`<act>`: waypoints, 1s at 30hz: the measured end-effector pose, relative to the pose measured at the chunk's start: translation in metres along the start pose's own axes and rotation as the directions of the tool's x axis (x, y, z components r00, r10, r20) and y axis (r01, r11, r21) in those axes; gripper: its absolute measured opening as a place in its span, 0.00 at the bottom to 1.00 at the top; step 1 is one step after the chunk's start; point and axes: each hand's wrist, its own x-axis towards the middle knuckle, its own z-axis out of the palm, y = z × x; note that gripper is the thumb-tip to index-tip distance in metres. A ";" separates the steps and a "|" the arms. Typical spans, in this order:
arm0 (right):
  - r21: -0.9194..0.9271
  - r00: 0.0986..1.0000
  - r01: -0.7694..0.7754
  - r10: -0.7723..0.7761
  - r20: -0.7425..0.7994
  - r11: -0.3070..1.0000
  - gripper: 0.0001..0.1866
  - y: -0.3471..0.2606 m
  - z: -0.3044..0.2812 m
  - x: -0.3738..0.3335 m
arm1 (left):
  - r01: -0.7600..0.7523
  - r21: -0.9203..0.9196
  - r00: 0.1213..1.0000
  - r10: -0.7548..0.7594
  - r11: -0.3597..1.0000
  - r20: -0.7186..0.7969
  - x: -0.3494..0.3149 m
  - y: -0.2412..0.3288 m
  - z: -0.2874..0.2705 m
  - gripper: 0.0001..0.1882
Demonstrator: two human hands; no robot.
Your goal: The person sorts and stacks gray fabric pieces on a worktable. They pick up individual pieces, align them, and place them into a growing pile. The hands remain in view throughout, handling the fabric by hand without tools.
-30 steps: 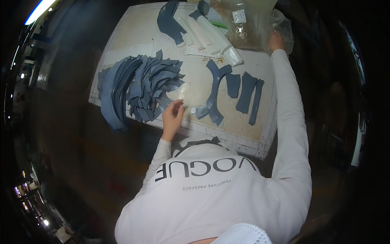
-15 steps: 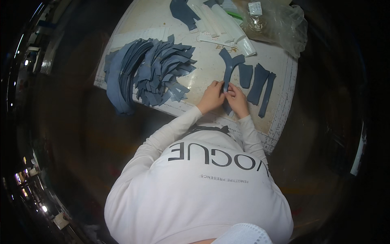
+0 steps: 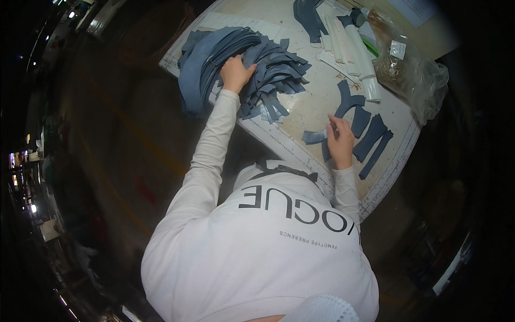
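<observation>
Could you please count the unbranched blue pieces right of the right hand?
3: the short piece nearest the right hand, the wide piece midway, the narrow strip outermost.

The left arm (image 3: 206, 153) reached well ahead, its hand the farther one from the torso (image 3: 268, 263). The left hand (image 3: 235, 75) showed its back, thumb (image 3: 252, 68) set apart. The right arm (image 3: 346, 188) lay closer in; the right hand (image 3: 337, 137) was loosely curled, fingers (image 3: 332, 119) angled forward and inward.
</observation>
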 end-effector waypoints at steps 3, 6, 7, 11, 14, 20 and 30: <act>0.048 1.000 0.020 -0.021 0.019 0.999 0.14 -0.016 0.009 0.005 | 0.027 0.000 0.994 -0.027 1.000 0.110 0.013 -0.006 -0.014 0.28; 0.116 0.994 0.105 -0.104 -0.017 0.988 0.13 -0.032 0.015 0.011 | 0.097 -0.501 0.976 0.016 0.860 0.217 0.014 0.002 -0.032 0.30; 0.133 0.994 0.113 -0.112 -0.014 0.985 0.13 -0.037 0.014 0.011 | 0.184 -0.679 0.950 0.048 0.711 0.308 0.006 0.009 -0.035 0.28; 0.280 0.991 0.131 -0.129 -0.027 0.951 0.17 -0.057 0.015 0.008 | 0.428 -0.883 0.772 0.429 0.196 0.469 -0.051 0.041 -0.038 0.25; 0.208 0.957 0.280 -0.256 -0.137 0.937 0.21 -0.066 0.027 0.006 | 0.633 -0.774 0.665 0.508 0.006 0.548 -0.090 0.075 -0.017 0.28; -0.108 0.928 0.355 -0.364 -0.077 0.929 0.24 -0.049 0.038 0.001 | 0.838 -0.497 0.540 0.470 -0.224 0.698 -0.112 0.095 0.017 0.23; -0.369 0.912 0.409 -0.366 0.185 0.834 0.18 -0.038 0.029 0.013 | 0.772 -0.628 0.607 0.185 0.094 0.773 -0.127 0.092 0.053 0.15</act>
